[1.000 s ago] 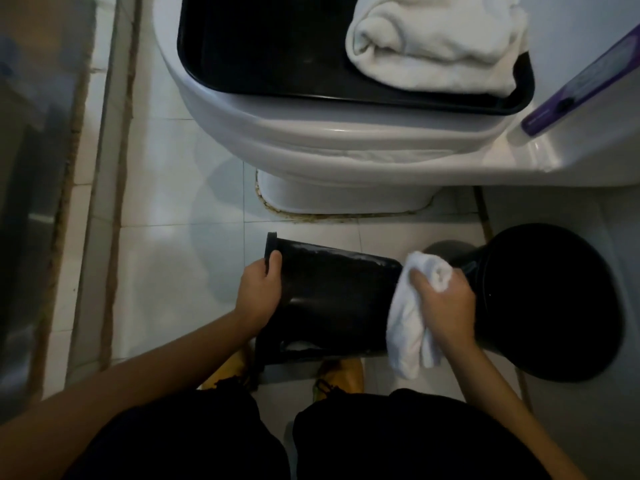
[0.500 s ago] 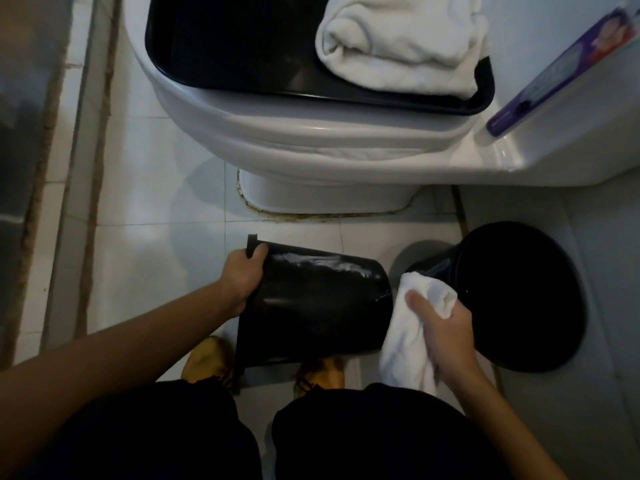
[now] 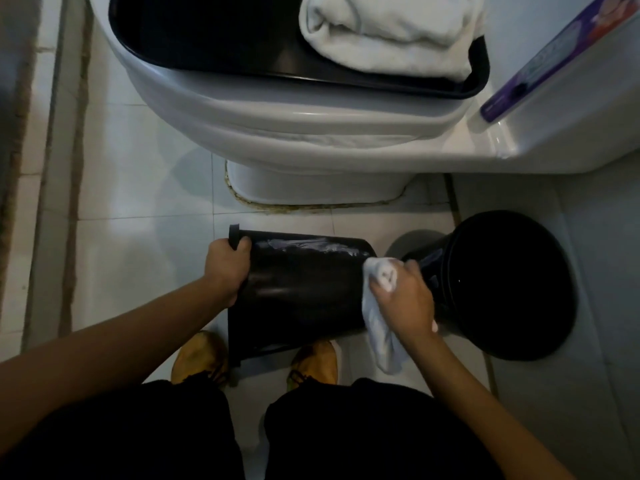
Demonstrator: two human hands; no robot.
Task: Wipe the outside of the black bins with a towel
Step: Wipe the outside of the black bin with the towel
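A black bin (image 3: 304, 289) lies on its side above my feet, its rim to the left and its base to the right. My left hand (image 3: 227, 268) grips the rim at the upper left corner. My right hand (image 3: 403, 296) grips a white towel (image 3: 381, 327) and presses it against the bin's base end; the towel's tail hangs down below my wrist. A wet smear shines along the bin's upper side. A second black bin (image 3: 512, 282) stands on the floor just right of my right hand.
A white toilet (image 3: 311, 126) fills the top of the view, with a black tray (image 3: 214, 43) and a rolled white towel (image 3: 391, 32) on its lid. A purple pack (image 3: 554, 60) lies on the tank. My yellow shoes (image 3: 199, 358) stand on white floor tiles.
My right hand has brought the towel up from beside the bin's base and onto its right end. My left hand keeps its grip on the rim.
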